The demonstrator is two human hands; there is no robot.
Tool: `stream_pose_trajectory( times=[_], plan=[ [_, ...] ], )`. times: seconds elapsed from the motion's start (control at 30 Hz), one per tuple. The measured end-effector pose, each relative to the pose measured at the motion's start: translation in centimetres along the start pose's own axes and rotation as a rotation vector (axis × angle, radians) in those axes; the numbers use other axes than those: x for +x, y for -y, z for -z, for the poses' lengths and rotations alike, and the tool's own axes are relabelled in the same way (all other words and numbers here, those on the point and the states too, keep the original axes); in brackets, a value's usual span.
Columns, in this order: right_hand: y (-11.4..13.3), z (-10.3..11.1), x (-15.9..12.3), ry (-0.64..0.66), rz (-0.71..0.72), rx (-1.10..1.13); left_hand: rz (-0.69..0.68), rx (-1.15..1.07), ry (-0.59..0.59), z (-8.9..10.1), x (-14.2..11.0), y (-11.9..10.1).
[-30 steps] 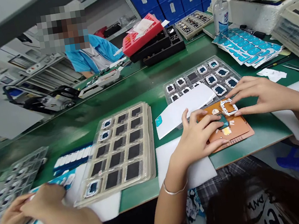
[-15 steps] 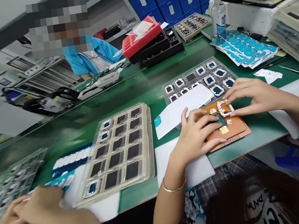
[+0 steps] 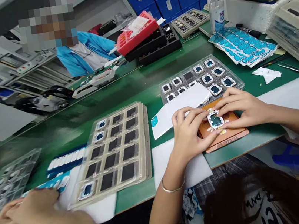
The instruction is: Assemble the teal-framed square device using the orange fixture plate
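Left hand (image 3: 188, 134) and right hand (image 3: 243, 111) pinch white-framed module (image 3: 215, 120) from both sides, over orange mat (image 3: 235, 132); uneven finger pressure could tilt or shift it.

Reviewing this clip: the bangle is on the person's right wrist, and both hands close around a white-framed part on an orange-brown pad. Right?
No: the head view shows the bangle on the left wrist, not the right. The rest stands: the left hand and right hand close around the white-framed part on the orange-brown pad.
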State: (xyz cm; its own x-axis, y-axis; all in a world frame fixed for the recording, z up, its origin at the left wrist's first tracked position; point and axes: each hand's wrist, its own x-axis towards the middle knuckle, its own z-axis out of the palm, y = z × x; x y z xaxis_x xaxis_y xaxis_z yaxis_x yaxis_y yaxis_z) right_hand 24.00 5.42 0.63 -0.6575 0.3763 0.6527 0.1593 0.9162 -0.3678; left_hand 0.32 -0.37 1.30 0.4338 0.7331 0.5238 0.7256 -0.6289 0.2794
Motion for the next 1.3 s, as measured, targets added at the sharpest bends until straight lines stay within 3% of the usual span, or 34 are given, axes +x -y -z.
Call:
stream_pose_trajectory(
  times=[0.33, 0.53, 0.63, 0.93, 1.13, 1.3],
  plan=[
    [0.0, 0.2, -0.1, 0.032, -0.008, 0.015, -0.005, -0.005, 0.022, 0.0, -0.1, 0.1],
    [-0.3, 0.3, -0.1, 0.125, -0.033, -0.012, 0.042, -0.017, 0.14, 0.2, -0.1, 0.2],
    [-0.4, 0.4, -0.2, 0.144, -0.049, -0.012, 0.057, -0.088, 0.126, -0.1, -0.1, 0.5],
    [-0.4, -0.2, -0.2, 0.021, -0.06, -0.004, 0.046, -0.243, 0.047, -0.9, 0.0, 0.0],
    [0.0, -0.3, 0.1, -0.124, -0.02, 0.041, 0.172, -0.25, -0.069, -0.9, 0.0, 0.4],
    [0.1, -0.1, 0.2, -0.144, -0.017, 0.053, 0.088, -0.283, -0.086, -1.2, 0.0, 0.2]
  ],
)
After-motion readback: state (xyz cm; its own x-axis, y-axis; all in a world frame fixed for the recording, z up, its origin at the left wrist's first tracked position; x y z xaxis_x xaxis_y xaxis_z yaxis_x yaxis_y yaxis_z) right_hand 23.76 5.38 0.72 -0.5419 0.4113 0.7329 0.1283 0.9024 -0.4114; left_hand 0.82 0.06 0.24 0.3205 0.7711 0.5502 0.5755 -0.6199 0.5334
